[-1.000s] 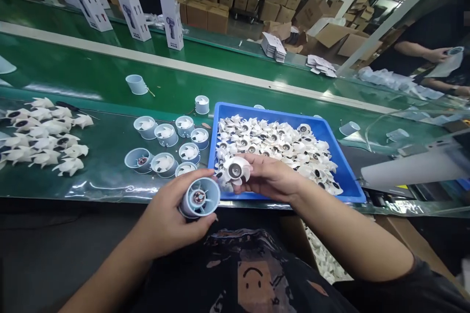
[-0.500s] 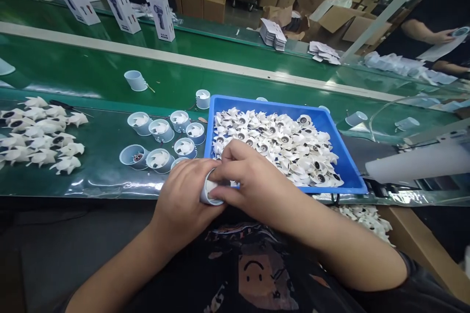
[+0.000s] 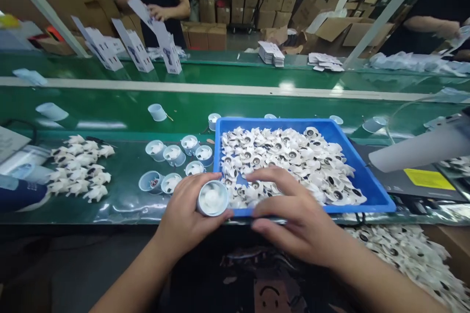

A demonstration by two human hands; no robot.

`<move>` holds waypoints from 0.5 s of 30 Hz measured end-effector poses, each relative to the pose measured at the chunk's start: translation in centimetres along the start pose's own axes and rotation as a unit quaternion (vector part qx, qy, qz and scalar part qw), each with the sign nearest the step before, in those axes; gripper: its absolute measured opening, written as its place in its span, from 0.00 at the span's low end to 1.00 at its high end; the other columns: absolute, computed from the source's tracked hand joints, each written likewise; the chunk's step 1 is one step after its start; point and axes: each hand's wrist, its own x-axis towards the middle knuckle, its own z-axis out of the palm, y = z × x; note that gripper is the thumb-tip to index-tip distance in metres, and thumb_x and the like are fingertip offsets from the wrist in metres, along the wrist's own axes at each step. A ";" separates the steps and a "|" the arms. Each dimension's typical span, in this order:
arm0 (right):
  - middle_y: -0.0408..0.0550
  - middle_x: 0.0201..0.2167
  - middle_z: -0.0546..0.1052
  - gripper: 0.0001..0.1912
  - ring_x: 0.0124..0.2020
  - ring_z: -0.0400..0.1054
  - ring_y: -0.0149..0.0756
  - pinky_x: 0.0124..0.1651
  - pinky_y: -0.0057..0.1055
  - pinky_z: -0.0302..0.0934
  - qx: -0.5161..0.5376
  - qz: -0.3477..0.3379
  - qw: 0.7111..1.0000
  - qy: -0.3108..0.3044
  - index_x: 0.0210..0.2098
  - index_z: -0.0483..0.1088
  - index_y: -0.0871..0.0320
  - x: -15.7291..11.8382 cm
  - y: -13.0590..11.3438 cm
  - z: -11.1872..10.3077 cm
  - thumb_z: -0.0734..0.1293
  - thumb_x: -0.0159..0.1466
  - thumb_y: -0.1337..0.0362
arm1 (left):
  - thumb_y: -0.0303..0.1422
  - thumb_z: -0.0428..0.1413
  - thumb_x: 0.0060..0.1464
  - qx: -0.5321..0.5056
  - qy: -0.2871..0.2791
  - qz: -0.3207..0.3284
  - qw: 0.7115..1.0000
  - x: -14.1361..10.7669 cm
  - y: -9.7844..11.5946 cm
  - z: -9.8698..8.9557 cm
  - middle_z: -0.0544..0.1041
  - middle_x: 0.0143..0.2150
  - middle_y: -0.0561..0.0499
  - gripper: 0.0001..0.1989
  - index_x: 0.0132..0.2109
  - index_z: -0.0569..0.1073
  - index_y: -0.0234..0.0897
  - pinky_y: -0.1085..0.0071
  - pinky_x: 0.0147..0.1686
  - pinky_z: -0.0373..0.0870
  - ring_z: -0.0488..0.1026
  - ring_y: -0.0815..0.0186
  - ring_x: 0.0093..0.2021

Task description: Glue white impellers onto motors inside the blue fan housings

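My left hand [image 3: 187,212] is wrapped round a light-blue plastic cylinder housing [image 3: 213,198], its open end facing me and a white fan wheel inside it, blurred. To the right, my right hand [image 3: 293,210] has its fingers spread and holds nothing, over the near edge of a blue tray [image 3: 380,201]. Many white fan wheels [image 3: 286,156] fill that tray. Left of it stand several similar housings [image 3: 174,155], most with a white wheel inside. One housing [image 3: 150,182] shows a dark reddish part within instead.
A cluster of fan wheels [image 3: 79,166] lies on the left of the bench. Single housings [image 3: 157,112] sit on the green belt [image 3: 110,100]. A pale tube-shaped object [image 3: 418,149] juts in at right. Across the belt, a person's hand [image 3: 157,12] touches white printed boxes [image 3: 171,56].
My right hand has come out of the housing and moved right, its fingers now spread. The left hand keeps the housing, turned more toward me. The view has tilted up.
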 end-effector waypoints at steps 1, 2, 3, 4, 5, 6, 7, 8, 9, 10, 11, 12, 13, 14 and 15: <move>0.47 0.56 0.70 0.07 0.58 0.65 0.35 0.63 0.36 0.58 -0.007 0.008 0.999 0.037 0.42 0.74 0.52 -0.8 0.4 -0.7 0.64 0.70 0.59 | 0.53 0.59 0.55 0.016 -0.016 -0.012 1.000 0.8 -0.7 -0.7 0.76 0.53 0.45 0.27 0.54 0.70 0.42 0.58 0.54 0.70 0.73 0.53 0.54; 0.46 0.55 0.70 0.07 0.57 0.65 0.32 0.61 0.30 0.59 -0.018 0.019 0.997 0.072 0.42 0.73 0.52 -1.6 0.9 -1.2 0.63 0.70 0.61 | 0.54 0.61 0.52 0.043 -0.036 -0.042 0.998 1.9 -1.5 -1.4 0.74 0.54 0.44 0.29 0.55 0.71 0.42 0.57 0.56 0.69 0.72 0.51 0.56; 0.46 0.54 0.70 0.06 0.57 0.65 0.30 0.58 0.25 0.60 -0.028 0.032 0.994 0.100 0.43 0.73 0.52 -2.4 1.4 -1.6 0.63 0.70 0.62 | 0.54 0.63 0.50 0.077 -0.055 -0.085 0.992 3.4 -2.5 -2.2 0.72 0.55 0.44 0.31 0.55 0.72 0.41 0.57 0.57 0.68 0.70 0.50 0.57; 0.45 0.53 0.70 0.06 0.56 0.66 0.28 0.57 0.21 0.61 -0.032 0.045 0.991 0.121 0.43 0.72 0.51 -3.2 1.8 -1.7 0.63 0.70 0.64 | 0.53 0.63 0.49 0.111 -0.069 -0.135 0.982 5.1 -3.6 -2.9 0.71 0.55 0.44 0.32 0.56 0.72 0.42 0.57 0.58 0.68 0.69 0.50 0.58; 0.45 0.52 0.70 0.06 0.55 0.67 0.26 0.55 0.19 0.62 -0.029 0.056 0.989 0.134 0.42 0.72 0.51 -3.9 2.2 -1.6 0.63 0.69 0.65 | 0.51 0.63 0.50 0.143 -0.081 -0.186 0.969 7.1 -4.8 -3.4 0.70 0.56 0.45 0.33 0.59 0.70 0.42 0.58 0.58 0.68 0.69 0.51 0.58; 0.45 0.52 0.69 0.06 0.53 0.68 0.26 0.55 0.18 0.62 -0.017 0.062 0.988 0.143 0.42 0.72 0.51 -4.4 2.4 -1.3 0.64 0.69 0.67 | 0.48 0.62 0.52 0.164 -0.084 -0.221 0.958 9.1 -6.1 -3.7 0.70 0.58 0.44 0.34 0.63 0.65 0.41 0.58 0.58 0.68 0.69 0.52 0.59; 0.45 0.52 0.69 0.06 0.52 0.68 0.26 0.54 0.18 0.63 -0.002 0.063 0.987 0.151 0.41 0.72 0.51 -4.7 2.4 -0.8 0.63 0.69 0.67 | 0.45 0.60 0.56 0.177 -0.080 -0.242 0.951 11.2 -7.3 -3.7 0.68 0.60 0.43 0.35 0.66 0.60 0.40 0.58 0.57 0.69 0.69 0.53 0.59; 0.45 0.53 0.68 0.07 0.51 0.69 0.26 0.54 0.19 0.64 0.014 0.060 0.986 0.157 0.42 0.72 0.51 -4.9 2.3 -0.3 0.63 0.69 0.68 | 0.42 0.59 0.59 0.185 -0.080 -0.258 0.945 13.2 -8.5 -3.5 0.67 0.61 0.41 0.35 0.68 0.56 0.38 0.58 0.55 0.70 0.71 0.54 0.57; 0.46 0.54 0.67 0.07 0.50 0.69 0.27 0.55 0.20 0.65 0.029 0.054 0.984 0.165 0.42 0.71 0.51 -5.0 2.1 0.1 0.63 0.69 0.69 | 0.39 0.58 0.60 0.192 -0.087 -0.267 0.940 15.0 -9.7 -3.0 0.68 0.62 0.40 0.34 0.69 0.55 0.37 0.57 0.54 0.71 0.72 0.55 0.55; 0.46 0.55 0.66 0.08 0.50 0.69 0.27 0.55 0.21 0.66 0.038 0.045 0.984 0.170 0.43 0.71 0.52 -5.1 1.8 0.4 0.63 0.68 0.69 | 0.37 0.58 0.61 0.200 -0.101 -0.276 0.935 16.6 -10.7 -2.3 0.69 0.61 0.40 0.31 0.67 0.58 0.36 0.56 0.53 0.72 0.73 0.55 0.54; 0.46 0.55 0.66 0.08 0.50 0.69 0.28 0.55 0.22 0.66 0.037 0.035 0.984 0.172 0.43 0.71 0.52 -5.1 1.5 0.4 0.63 0.68 0.70 | 0.36 0.58 0.62 0.210 -0.118 -0.283 0.928 17.8 -11.6 -1.6 0.70 0.60 0.41 0.27 0.65 0.62 0.36 0.54 0.52 0.73 0.73 0.56 0.54; 0.46 0.56 0.65 0.09 0.50 0.69 0.28 0.55 0.22 0.66 0.028 0.025 0.984 0.173 0.43 0.71 0.52 -5.3 1.2 0.2 0.63 0.68 0.70 | 0.36 0.58 0.62 0.221 -0.135 -0.288 0.922 18.9 -12.3 -0.9 0.71 0.59 0.42 0.23 0.62 0.66 0.36 0.53 0.52 0.73 0.73 0.55 0.54; 0.47 0.56 0.65 0.10 0.51 0.69 0.29 0.55 0.23 0.66 0.007 0.014 0.985 0.173 0.44 0.71 0.52 -5.7 1.1 -0.2 0.63 0.67 0.71 | 0.36 0.58 0.62 0.234 -0.149 -0.290 0.916 19.7 -12.9 -0.3 0.72 0.59 0.42 0.20 0.59 0.69 0.36 0.51 0.53 0.72 0.73 0.54 0.55; 0.47 0.57 0.65 0.11 0.53 0.68 0.30 0.56 0.24 0.65 -0.025 0.006 0.984 0.176 0.45 0.71 0.52 -6.3 1.1 -1.0 0.62 0.67 0.71 | 0.37 0.59 0.62 0.247 -0.158 -0.289 0.911 20.3 -13.5 0.1 0.72 0.59 0.42 0.19 0.57 0.71 0.36 0.49 0.54 0.71 0.72 0.53 0.56; 0.48 0.57 0.65 0.12 0.55 0.67 0.32 0.57 0.26 0.65 -0.067 0.001 0.980 0.190 0.46 0.71 0.52 -7.2 1.3 -2.0 0.62 0.66 0.72 | 0.37 0.59 0.62 0.259 -0.160 -0.284 0.909 20.7 -14.0 0.3 0.70 0.61 0.42 0.19 0.57 0.71 0.36 0.47 0.56 0.69 0.70 0.52 0.59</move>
